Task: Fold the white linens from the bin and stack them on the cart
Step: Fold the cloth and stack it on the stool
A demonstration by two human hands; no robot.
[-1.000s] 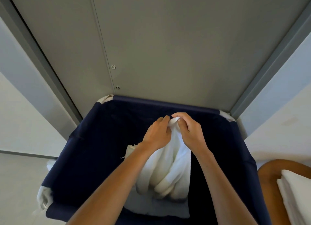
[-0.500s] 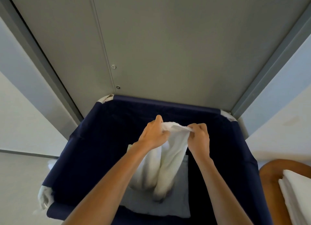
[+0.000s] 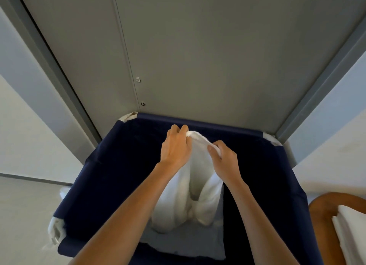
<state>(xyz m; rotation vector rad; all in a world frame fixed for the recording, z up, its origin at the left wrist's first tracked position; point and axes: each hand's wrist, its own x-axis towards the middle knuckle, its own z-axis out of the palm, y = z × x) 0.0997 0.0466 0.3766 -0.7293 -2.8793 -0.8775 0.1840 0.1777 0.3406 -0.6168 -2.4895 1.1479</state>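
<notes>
Holds one white towel (image 3: 198, 185) up over the middle of the bin (image 3: 103, 175), lower part hanging inside the bin in loose, bunched lobes. Pinches the top hem with the left hand (image 3: 175, 148), fingers curled tight on the cloth toward the bin's far rim. Grips the same hem just beside it with the right hand (image 3: 223, 159), thumb and fingers clenched on the fabric.

Not yet spread, not yet folded. Looks like the very start of one fold, with the edge being sorted out. Left for this piece: open out, fold, carry to the cart (image 3: 320, 211) right of the bin.

Seemingly done already: a stack of folded linens (image 3: 354, 231) on that cart, beyond the bin's near right corner. Lying on the bin's bottom: at least one more pale cloth (image 3: 188, 243), so probably more rounds to go.
</notes>
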